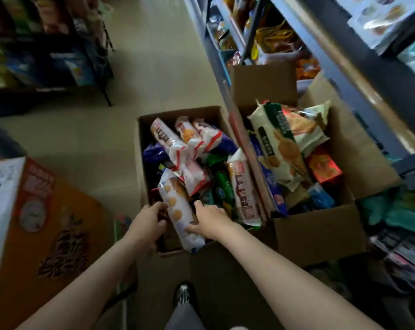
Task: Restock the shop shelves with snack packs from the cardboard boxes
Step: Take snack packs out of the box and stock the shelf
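Two open cardboard boxes stand on the floor, both full of snack packs. The nearer box (pixel 139 148) holds several white, red and green packs. My right hand (pixel 210 219) grips a long white biscuit pack (pixel 178 210) at the box's near edge, fingers curled round its right side. At the pack's left side, my left hand (pixel 145 222) reaches into the box with its fingers curled; whether they hold anything is hidden. The second box (pixel 318 232) on the right holds a large cream biscuit bag (pixel 282 148) on top.
Blue metal shelving (pixel 344 55) with snack packs runs along the right. An orange printed carton (pixel 47 222) stands at the left. Dark racks of goods (pixel 47 44) fill the far left. My shoe (pixel 183 294) is below the nearer box. Beige floor lies between.
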A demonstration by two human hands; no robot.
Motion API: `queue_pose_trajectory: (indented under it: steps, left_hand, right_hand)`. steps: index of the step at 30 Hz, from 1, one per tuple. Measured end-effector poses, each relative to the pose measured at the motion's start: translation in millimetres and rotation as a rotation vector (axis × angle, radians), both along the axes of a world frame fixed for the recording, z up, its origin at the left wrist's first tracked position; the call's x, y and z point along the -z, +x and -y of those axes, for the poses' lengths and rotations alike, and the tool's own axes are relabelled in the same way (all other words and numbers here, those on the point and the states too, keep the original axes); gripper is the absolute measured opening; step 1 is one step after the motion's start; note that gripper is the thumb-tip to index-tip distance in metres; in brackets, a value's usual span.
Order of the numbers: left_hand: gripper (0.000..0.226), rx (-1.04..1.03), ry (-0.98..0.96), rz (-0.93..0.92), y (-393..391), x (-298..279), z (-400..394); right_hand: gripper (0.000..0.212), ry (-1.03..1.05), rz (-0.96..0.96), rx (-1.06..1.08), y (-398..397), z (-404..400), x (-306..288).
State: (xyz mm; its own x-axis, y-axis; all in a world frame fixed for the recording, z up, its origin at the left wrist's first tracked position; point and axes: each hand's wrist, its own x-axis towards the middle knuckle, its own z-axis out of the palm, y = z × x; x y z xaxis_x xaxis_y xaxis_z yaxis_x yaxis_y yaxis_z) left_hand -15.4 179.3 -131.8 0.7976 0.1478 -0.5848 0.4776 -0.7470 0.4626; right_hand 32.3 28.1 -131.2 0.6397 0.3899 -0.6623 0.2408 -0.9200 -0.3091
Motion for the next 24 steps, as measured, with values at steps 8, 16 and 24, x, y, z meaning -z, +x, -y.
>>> queue_pose_trajectory:
  steps: [8, 16, 24]
  left_hand:
    - [0.032, -0.358, -0.239, -0.144, 16.4, 14.0, -11.0]
    - [0.045, -0.569, -0.793, -0.144, 41.2, -65.9, 68.6]
    - [0.027, -0.309, -1.205, 0.12, 68.4, -221.1, 173.4]
  right_hand:
    - [0.085, 0.111, -0.207, 0.344, 4.8, -23.8, 29.4]
    - [0.072, -0.006, 0.499, -0.163, 18.5, 50.9, -94.1]
    - [0.062, 0.319, 0.581, 0.202, 17.0, 212.0, -283.8]
